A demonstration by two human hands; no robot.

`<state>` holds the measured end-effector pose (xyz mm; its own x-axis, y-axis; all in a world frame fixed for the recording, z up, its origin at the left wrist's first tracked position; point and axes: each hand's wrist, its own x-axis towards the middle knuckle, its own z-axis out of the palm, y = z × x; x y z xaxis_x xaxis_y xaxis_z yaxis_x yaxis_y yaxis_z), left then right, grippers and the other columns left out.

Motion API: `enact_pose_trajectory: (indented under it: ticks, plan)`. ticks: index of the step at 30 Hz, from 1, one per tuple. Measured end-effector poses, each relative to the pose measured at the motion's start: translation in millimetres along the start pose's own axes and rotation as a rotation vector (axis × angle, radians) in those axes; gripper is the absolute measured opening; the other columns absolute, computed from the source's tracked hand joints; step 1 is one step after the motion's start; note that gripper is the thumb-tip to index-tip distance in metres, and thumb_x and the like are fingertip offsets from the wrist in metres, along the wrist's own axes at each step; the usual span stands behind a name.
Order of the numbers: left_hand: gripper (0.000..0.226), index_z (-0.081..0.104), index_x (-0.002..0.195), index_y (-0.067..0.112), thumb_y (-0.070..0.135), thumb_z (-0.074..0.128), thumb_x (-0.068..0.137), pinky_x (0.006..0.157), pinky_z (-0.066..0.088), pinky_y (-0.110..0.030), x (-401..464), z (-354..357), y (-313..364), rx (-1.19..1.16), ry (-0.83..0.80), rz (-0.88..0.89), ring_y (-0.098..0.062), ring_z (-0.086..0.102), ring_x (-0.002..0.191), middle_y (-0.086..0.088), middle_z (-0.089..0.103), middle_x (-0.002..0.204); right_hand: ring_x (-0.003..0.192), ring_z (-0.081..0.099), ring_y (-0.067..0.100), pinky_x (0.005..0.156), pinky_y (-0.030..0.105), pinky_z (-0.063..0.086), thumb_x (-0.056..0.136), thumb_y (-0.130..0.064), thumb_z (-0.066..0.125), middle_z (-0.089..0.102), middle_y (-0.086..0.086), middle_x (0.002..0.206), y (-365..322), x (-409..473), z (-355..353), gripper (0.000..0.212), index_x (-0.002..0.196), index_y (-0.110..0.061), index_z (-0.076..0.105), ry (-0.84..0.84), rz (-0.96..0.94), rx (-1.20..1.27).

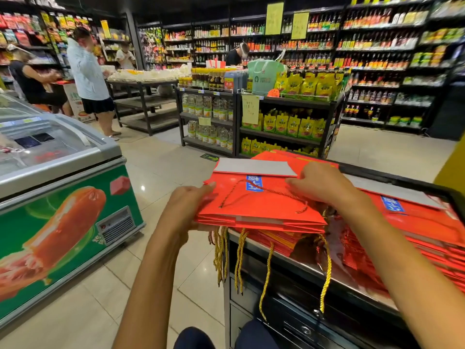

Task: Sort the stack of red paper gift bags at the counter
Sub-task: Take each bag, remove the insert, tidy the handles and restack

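Note:
A small stack of flat red paper gift bags [256,205] with gold cord handles juts over the counter's left end. My left hand [187,205] grips the stack's left edge, fingers under it and thumb on top. My right hand [319,182] rests on the top bag near its grey folded base, fingers curled onto the paper. A larger pile of red bags [412,222] lies on the counter [297,267] to the right. Several gold cords [239,258] hang over the counter edge.
A chest freezer [57,187] with a sausage picture stands to the left across a tiled aisle. Shelving units with oil bottles and yellow pouches [276,109] stand ahead. Shoppers [88,74] stand at the far left. A black drawer front [302,321] sits under the counter.

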<state>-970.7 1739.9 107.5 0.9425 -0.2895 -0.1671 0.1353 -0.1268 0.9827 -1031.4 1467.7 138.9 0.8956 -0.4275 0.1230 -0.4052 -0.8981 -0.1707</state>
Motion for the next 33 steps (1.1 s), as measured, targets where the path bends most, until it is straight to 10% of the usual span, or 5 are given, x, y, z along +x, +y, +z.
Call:
enact_pose_trajectory:
  ticks: [6, 19, 26, 33]
  plan:
    - [0.023, 0.060, 0.115, 0.007, 0.017, 0.069, 0.097, 0.047, 0.057, -0.032, -4.2, 11.6, 1.1, 0.078, 0.020, 0.088, -0.028, 0.076, 0.064, -0.018, 0.076, 0.091, 0.097, 0.061, 0.037, 0.074, 0.038, 0.046, 0.094, -0.053, 0.060, 0.067, 0.016, 0.111, 0.8, -13.6, 10.2, 0.041, 0.099, -0.012, 0.056, 0.021, 0.112, 0.137]
    - [0.023, 0.066, 0.096, 0.005, 0.028, 0.069, 0.095, 0.035, 0.044, -0.028, 21.1, 165.2, 81.6, 0.295, -0.152, 0.514, -0.029, 0.064, 0.043, -0.016, 0.069, 0.067, 0.094, 0.059, 0.027, 0.079, 0.032, 0.040, 0.095, -0.067, 0.048, 0.068, 0.017, 0.113, 136.8, -35.0, -96.5, 0.056, 0.099, -0.014, 0.066, 0.226, 0.388, 0.409]
    - [0.036, 0.066, 0.106, 0.001, 0.035, 0.069, 0.093, 0.083, 0.049, -0.041, 44.5, 270.6, 49.1, 0.714, -0.272, 0.626, -0.039, 0.065, 0.107, -0.023, 0.071, 0.111, 0.124, 0.061, 0.035, 0.104, 0.038, 0.049, 0.077, -0.078, 0.061, 0.060, 0.016, 0.141, 220.2, -55.0, -57.5, 0.092, 0.140, -0.010, 0.058, 0.054, 0.633, 0.291]
    - [0.039, 0.068, 0.114, 0.006, 0.039, 0.049, 0.104, 0.083, 0.050, -0.045, 37.5, 283.9, 21.0, 1.050, -0.150, 0.768, -0.046, 0.062, 0.110, -0.023, 0.067, 0.117, 0.131, 0.054, 0.038, 0.109, 0.045, 0.046, 0.075, -0.084, 0.050, 0.054, 0.020, 0.147, 244.3, -55.7, 0.6, 0.098, 0.141, -0.013, 0.057, -0.039, 0.699, 0.115]
